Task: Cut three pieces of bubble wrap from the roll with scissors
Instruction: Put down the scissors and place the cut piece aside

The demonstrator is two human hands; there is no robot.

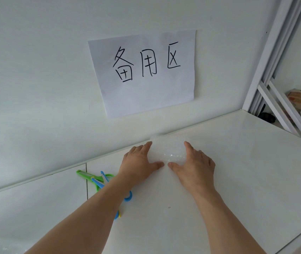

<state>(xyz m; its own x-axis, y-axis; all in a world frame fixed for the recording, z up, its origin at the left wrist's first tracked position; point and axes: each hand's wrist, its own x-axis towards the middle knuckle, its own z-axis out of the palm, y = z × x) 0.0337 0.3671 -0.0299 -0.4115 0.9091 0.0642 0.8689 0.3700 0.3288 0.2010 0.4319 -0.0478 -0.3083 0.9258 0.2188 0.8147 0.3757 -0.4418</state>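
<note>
Lying between the two hands, close to the wall at the far edge of the white table [237, 162]: a small clear bundle of bubble wrap [168, 149], probably the roll or a loose wad of it; left hand [138, 162] spreading flat along its left side, fingers straight, thumb reaching inward; right hand [195, 164] mirroring on the other side, fingers straight and resting against the plastic, thumb tips nearly meeting at the near edge; neither hand curling round anything. Judging by the look: very light, soft and springy, likely to slide on the smooth tabletop and to spring back when released; best pinching a free edge and pulling it taut, pressing the bulk down with a flat palm, not squeezing hard enough to pop cells. Lying under and just left of the left forearm: green, blue and yellow scissors [98, 178], more than one pair perhaps, handles partly hidden by the arm; blades closed or open, impossible telling. Blurring into the white table: outline of the wrap, its loose end and any cut pieces; a faint bubbly patch showing at the lower left corner, cut off by the frame.
</note>
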